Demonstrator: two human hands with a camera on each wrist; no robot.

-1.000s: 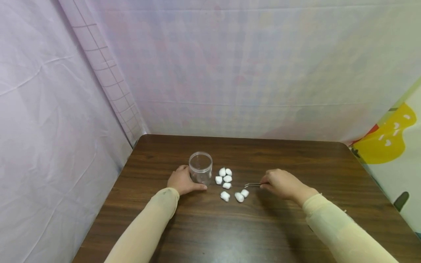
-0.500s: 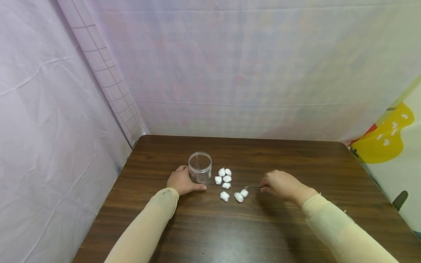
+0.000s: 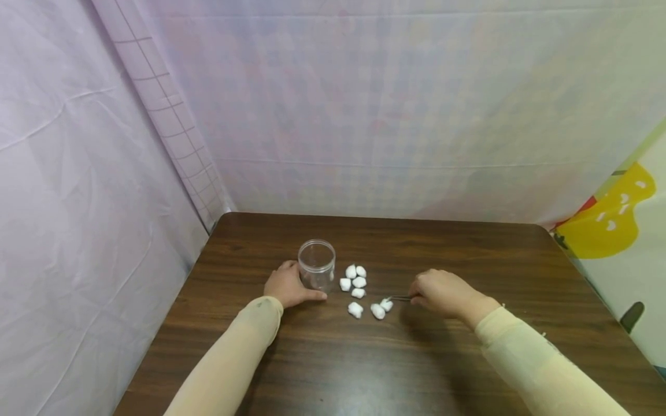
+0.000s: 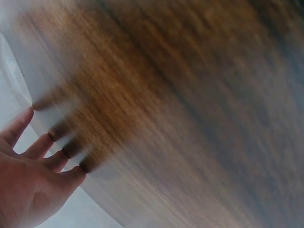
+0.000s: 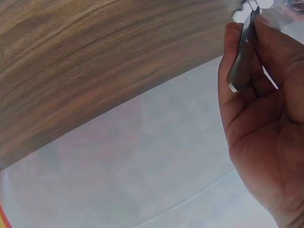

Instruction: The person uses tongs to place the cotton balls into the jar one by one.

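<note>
A clear plastic jar point(image 3: 317, 269) stands upright and uncovered on the table in the head view. My left hand point(image 3: 287, 286) holds it low on its left side, thumb across the front. In the left wrist view that hand's fingertips point(image 4: 66, 153) are near the wood. My right hand point(image 3: 442, 292) pinches metal tweezers point(image 5: 243, 59) between thumb and fingers. Their tips are at a cotton ball point(image 3: 386, 304); whether they grip it is too small to tell. A larger cotton ball point(image 3: 377, 311) touches it, and another cotton ball point(image 3: 355, 310) lies to the left.
Several more cotton balls point(image 3: 359, 282) lie clustered just right of the jar. The brown wooden table point(image 3: 333, 370) has its far edge by a pale hanging curtain point(image 3: 385, 115). Another white sheet point(image 3: 78, 202) hangs on the left.
The tweezers have come down and slightly left onto the small cotton ball, with my right hand lowering a little. My left hand and the jar stay in place.
</note>
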